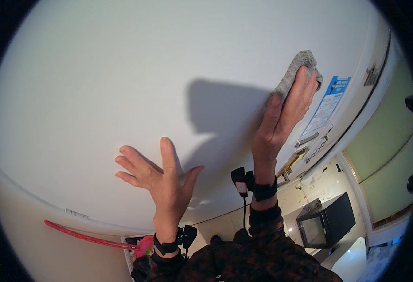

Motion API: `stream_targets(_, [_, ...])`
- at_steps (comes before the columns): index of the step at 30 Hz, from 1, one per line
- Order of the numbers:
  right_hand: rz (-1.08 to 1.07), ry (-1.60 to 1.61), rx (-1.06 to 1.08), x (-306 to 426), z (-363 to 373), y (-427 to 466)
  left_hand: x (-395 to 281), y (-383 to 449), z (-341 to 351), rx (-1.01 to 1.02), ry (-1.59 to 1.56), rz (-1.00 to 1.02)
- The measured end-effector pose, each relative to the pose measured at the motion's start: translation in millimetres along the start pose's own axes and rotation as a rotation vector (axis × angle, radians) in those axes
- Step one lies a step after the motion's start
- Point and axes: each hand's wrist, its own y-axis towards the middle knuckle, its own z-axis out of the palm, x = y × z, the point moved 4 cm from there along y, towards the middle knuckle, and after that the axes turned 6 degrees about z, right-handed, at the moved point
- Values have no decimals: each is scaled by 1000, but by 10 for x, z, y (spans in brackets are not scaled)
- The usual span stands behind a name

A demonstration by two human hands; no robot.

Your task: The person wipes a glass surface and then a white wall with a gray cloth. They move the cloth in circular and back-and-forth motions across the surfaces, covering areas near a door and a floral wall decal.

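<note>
A large white door [104,88] fills most of the view before me. My right hand [287,105] presses a folded grey cloth [303,58] against the door's upper right part. Just right of the cloth, a blue and white printed sheet [328,102] is stuck to the door. My left hand [166,176] is at the lower middle of the door with its fingers spread and nothing in it. Whether its palm touches the surface cannot be told. Both wrists wear black straps with small dark devices.
A door chain [317,149] and a brass-coloured lock [293,162] sit along the right edge. A hinge [76,213] is at lower left. Below it are a red pole-like object [86,239] and a container with pink plastic. A black microwave-like box [326,222] stands lower right.
</note>
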Motion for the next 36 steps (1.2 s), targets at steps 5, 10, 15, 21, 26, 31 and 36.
stream_targets(5, [-190,-167,208,566,250,-396,18,-26,3,0,2,8])
stream_targets(10, [-221,104,498,865,158,-919,130,-86,-7,-7,44,20])
stream_targets(15, [-164,-60,493,250,-128,-1092,216,-136,-80,-71,166,6])
stream_targets(21, [-16,18,295,-234,-281,-988,218,-125,-81,-76,142,-16])
stream_targets(26, [40,2,301,137,-132,-886,218,-148,-69,-45,101,-34])
stream_targets(31, [-138,-94,421,813,209,-1130,360,-239,-118,47,88,25])
stream_targets(36, [-229,21,485,1256,265,-1476,830,-315,-461,7,125,5])
